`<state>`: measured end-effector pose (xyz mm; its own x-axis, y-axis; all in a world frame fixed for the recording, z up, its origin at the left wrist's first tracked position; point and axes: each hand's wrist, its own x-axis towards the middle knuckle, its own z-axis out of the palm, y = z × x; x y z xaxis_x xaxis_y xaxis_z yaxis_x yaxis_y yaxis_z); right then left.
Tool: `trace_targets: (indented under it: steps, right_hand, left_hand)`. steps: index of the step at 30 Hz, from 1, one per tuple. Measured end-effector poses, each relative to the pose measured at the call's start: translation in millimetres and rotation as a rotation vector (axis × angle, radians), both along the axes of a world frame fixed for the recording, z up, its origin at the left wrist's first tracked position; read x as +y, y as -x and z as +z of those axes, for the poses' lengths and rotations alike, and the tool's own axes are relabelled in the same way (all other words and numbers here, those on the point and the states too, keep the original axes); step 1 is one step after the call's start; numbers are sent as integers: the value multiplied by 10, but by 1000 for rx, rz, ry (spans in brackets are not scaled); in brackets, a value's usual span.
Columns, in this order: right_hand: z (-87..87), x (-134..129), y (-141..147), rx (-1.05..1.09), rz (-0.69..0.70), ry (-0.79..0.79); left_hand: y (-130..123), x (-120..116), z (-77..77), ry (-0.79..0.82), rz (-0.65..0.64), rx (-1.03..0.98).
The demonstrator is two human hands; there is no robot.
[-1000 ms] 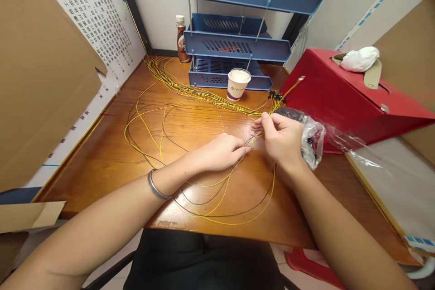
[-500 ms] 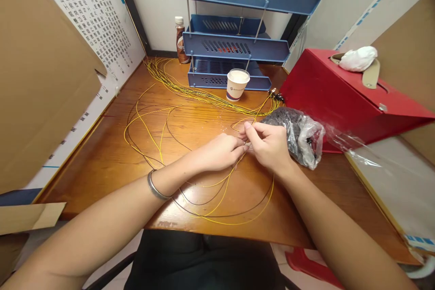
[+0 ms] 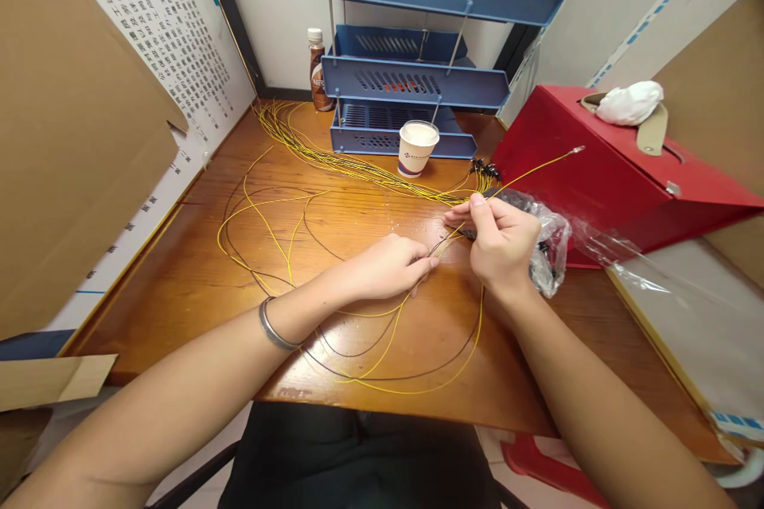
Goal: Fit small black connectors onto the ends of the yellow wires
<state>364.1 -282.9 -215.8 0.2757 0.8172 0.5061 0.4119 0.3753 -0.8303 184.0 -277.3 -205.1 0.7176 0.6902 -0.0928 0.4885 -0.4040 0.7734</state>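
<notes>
Thin yellow and dark wires [image 3: 418,392] lie in loose loops on the wooden table and run up through both hands. My left hand [image 3: 397,266], with a bracelet on its wrist, is closed on the wires, thumb and forefinger pinching them. To its right, my right hand [image 3: 501,238] pinches the same wires a little farther along. Beyond its fingers a yellow wire end with a small pale connector [image 3: 576,149] sticks out toward the red box. Behind the hands stretches a long bundle of yellow and dark wires [image 3: 352,165], ending in black tips [image 3: 486,169].
A paper cup [image 3: 418,149] stands by the blue tiered rack [image 3: 415,83], with a brown bottle [image 3: 317,71] to its left. On the right are a clear plastic bag [image 3: 552,242] and a red box [image 3: 555,151]. Printed panels and cardboard flank the table.
My right hand has moved right and slightly away from me along the wires, apart from the left. The wire end with its connector now points out to the right. My left hand has hardly moved.
</notes>
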Motion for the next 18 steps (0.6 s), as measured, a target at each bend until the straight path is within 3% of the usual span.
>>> trace_targets:
  steps: [6, 9, 12, 18]
  right_hand:
    - [-1, -28, 71, -36, 153, 86]
    - [6, -76, 130, -176, 227, 91]
    - [24, -102, 150, -274, 226, 60]
    - [57, -95, 110, -278, 155, -38]
  left_hand:
    - [-15, 1, 0, -40, 2, -7]
    - [-20, 13, -23, -73, -26, -36]
    - [-16, 15, -39, -71, -40, -67]
    - [-15, -9, 2, -33, -8, -40]
